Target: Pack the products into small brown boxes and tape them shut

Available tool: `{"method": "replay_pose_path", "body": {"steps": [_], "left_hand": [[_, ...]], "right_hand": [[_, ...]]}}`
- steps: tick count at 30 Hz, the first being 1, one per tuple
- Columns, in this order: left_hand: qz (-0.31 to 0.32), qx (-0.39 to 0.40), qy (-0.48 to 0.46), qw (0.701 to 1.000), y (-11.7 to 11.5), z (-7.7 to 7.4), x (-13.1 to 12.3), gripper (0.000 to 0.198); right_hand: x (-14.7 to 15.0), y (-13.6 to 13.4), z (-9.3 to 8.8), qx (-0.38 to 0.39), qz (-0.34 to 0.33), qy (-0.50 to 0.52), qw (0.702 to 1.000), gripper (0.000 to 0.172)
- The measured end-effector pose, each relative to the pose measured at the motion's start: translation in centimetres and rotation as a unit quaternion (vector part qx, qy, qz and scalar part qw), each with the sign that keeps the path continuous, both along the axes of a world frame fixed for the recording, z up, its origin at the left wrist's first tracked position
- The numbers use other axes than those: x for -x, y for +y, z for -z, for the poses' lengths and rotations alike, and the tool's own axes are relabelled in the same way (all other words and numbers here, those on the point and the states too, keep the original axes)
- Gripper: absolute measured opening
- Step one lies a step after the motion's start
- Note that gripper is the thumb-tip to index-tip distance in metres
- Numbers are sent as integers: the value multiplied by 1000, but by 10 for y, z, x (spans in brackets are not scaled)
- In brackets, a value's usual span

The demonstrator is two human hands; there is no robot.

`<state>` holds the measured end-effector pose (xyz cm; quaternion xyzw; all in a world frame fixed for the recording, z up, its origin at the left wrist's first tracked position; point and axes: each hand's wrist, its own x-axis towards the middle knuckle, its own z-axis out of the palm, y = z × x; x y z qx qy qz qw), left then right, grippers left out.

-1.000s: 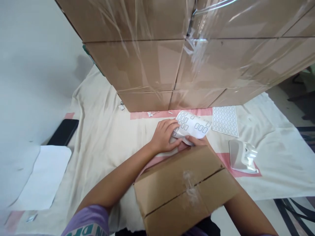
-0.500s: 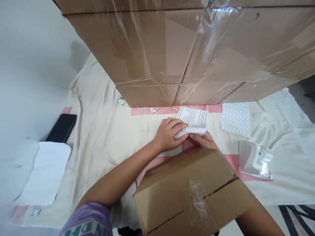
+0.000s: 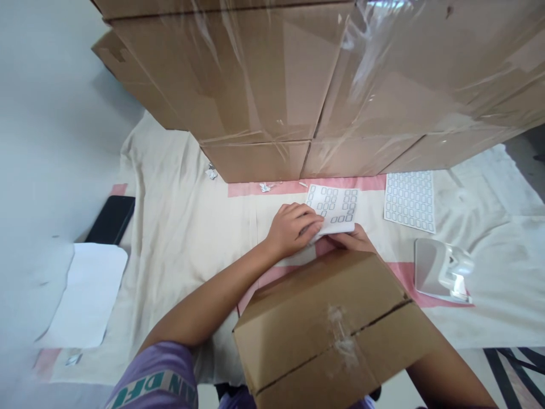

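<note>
A white sheet [image 3: 340, 199] printed with small outlined labels, with bare gaps among them, lies on the cloth, its near edge bent up. My left hand [image 3: 296, 228] is closed on the sheet's left side, fingers over the top. At the near right edge, my right hand [image 3: 356, 237] pinches the sheet from below; its fingers are partly hidden by the sheet and the box. A closed cardboard box [image 3: 323, 329] with clear tape over its seam sits between my forearms, close to my body.
Large taped cardboard boxes [image 3: 264, 79] stand behind the sheet. To the right lie a fuller label sheet [image 3: 409, 200] and a whitish plastic object [image 3: 443, 270]. A dark phone-like slab [image 3: 111, 218] and white paper [image 3: 89, 295] lie left. Paper scraps [image 3: 264, 187] dot the cloth [image 3: 204, 227].
The sheet's near edge, curled up before, now lies flatter. My left thumb has drawn in from that edge toward the other fingers. The view has shifted slightly.
</note>
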<state>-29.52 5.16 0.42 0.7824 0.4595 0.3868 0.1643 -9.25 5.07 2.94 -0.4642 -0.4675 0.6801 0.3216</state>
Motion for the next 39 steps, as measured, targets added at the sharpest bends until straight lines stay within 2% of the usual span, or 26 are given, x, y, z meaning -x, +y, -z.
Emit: {"method": "replay_pose_path", "body": {"steps": [2, 6, 8, 14, 18, 20, 22, 24, 29, 35, 39], "left_hand": [[-20, 11, 2, 1000, 1, 0, 1, 46], [21, -12, 10, 1000, 1, -1, 1, 54], [17, -17, -1, 1000, 1, -2, 1, 54], [-2, 18, -85, 996, 4, 0, 2, 44], [-37, 68, -172, 982, 8, 0, 5, 42], [-2, 75, -194, 978, 11, -1, 7, 44], [62, 61, -158, 984, 12, -2, 9, 60], [98, 49, -100, 989, 13, -2, 9, 70], [71, 37, -25, 996, 10, 3, 8, 50], [46, -67, 43, 996, 4, 7, 5, 40], [37, -69, 64, 995, 1, 4, 3, 41]], "right_hand": [[-1, 0, -2, -11, -16, -5, 1000, 24], [-4, 0, -5, -41, -31, -36, 998, 23], [-5, -1, -5, -50, -36, -32, 998, 25], [-5, -3, 0, -78, -24, -38, 996, 28], [-5, -3, 3, -82, -39, -33, 995, 25], [-5, -3, 4, -84, -35, -39, 995, 24], [-5, -4, 3, -81, -27, -52, 995, 20], [-5, -5, 3, -79, -23, -59, 995, 18], [-4, -6, 2, -95, -20, -47, 994, 31], [-2, -6, 0, -95, -9, -56, 994, 20], [-3, -7, -1, -86, 3, -68, 994, 14]]}}
